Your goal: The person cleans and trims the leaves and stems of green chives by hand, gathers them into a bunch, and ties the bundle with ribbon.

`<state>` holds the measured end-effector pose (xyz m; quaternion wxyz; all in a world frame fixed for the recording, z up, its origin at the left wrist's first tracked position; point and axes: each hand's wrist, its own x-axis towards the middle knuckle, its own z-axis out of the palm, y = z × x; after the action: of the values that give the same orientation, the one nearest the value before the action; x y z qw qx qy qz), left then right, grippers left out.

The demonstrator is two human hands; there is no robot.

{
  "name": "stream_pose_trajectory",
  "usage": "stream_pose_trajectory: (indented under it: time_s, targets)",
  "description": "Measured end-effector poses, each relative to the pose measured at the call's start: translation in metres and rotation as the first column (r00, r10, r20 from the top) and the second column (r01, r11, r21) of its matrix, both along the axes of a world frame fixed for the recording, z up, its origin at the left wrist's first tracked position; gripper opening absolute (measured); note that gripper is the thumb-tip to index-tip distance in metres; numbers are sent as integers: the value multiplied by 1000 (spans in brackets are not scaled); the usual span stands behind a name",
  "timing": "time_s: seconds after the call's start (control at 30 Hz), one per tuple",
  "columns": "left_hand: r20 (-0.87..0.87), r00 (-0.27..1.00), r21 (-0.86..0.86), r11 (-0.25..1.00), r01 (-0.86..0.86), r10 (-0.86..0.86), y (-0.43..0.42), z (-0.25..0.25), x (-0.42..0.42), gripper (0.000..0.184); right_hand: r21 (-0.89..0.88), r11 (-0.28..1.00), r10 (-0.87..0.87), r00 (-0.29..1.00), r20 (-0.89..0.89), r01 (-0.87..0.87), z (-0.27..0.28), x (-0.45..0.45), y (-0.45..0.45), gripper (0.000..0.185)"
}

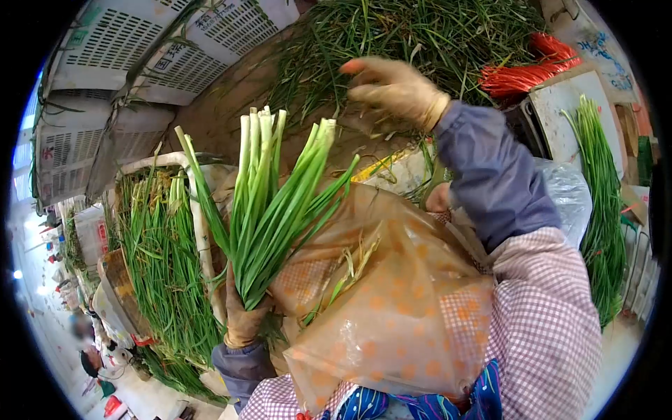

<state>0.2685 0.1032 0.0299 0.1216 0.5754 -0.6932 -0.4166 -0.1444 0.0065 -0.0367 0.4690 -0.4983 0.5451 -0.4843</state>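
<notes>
My left hand [246,320], in a tan glove, is closed around the lower leafy part of a bunch of garlic chives [266,210]. The white stem ends of the bunch point up and fan apart. Above and to the right, my right hand [399,91] is held out, gloved and a little blurred, with fingers apart and nothing visible in them. An orange cover shows on one of its fingertips. Behind that hand lies a heap of loose green leaves [322,56]. A few yellowed leaves [353,269] rest on the translucent orange-dotted apron [392,315] over my lap.
On the left, more chives [164,259] lie beside a pale curved rail [203,231]. White slotted crates [203,42] stand at upper left. Red ties [525,70] and a long bundle of chives [595,217] are on the right. A person [91,360] is in the far left background.
</notes>
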Motion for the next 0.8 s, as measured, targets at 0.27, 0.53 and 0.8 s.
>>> stream_pose_trajectory:
  time_s: [0.27,0.53,0.8]
  targets:
    - [45,986,-107,981,164,-160,-2,3,26,64,126,974,69,778,624,-188,17,107,-25,17]
    - [-360,790,581,782,-226,496,3,6,21,46,160,948,268,961,63,-274,14,80,-3,9]
    - [-268,774,622,717,-316,574,3,13,10,48,86,987,92,915,393,-136,38,108,-32,30]
